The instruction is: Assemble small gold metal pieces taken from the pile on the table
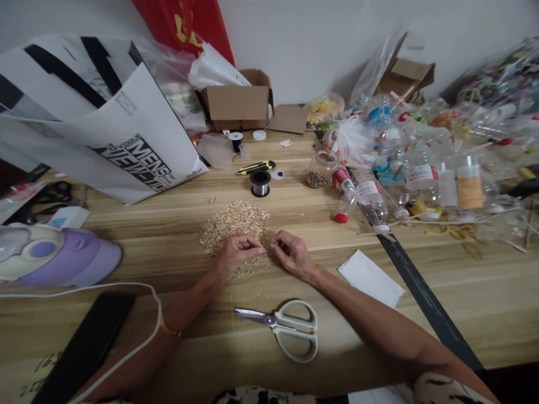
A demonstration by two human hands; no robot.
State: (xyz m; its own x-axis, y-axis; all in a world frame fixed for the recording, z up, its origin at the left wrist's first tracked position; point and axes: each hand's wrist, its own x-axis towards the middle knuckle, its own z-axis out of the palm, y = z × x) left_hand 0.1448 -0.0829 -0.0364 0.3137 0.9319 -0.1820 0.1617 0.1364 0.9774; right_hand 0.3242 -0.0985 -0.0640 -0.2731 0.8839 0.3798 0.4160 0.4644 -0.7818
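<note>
My left hand (pixel 239 253) is closed in a pinch at the front edge of a heap of tiny gold and silver jewellery pieces (pixel 232 220). Close beside it, my right hand (pixel 292 255) also pinches, its fingertips almost meeting the left ones. Whatever sits between the fingertips is too small to make out. Below the hands lies a short length of fine chain (pixel 248 272) with a ring in it, and a smaller bit of chain (pixel 261 295) is nearer to me. Scissors with pale handles (pixel 297 331) rest on the table, blades slightly apart and pointing left.
Behind the heap stand a spool of wire (pixel 260 184) and a yellow-black utility knife (pixel 256 167). A bead jar (pixel 316 178) and many plastic bottles (pixel 421 174) crowd the right. Folded white paper (pixel 370 278), a phone (pixel 86 345), a white cable (pixel 158 308) and a paper bag (pixel 126 140) flank my arms.
</note>
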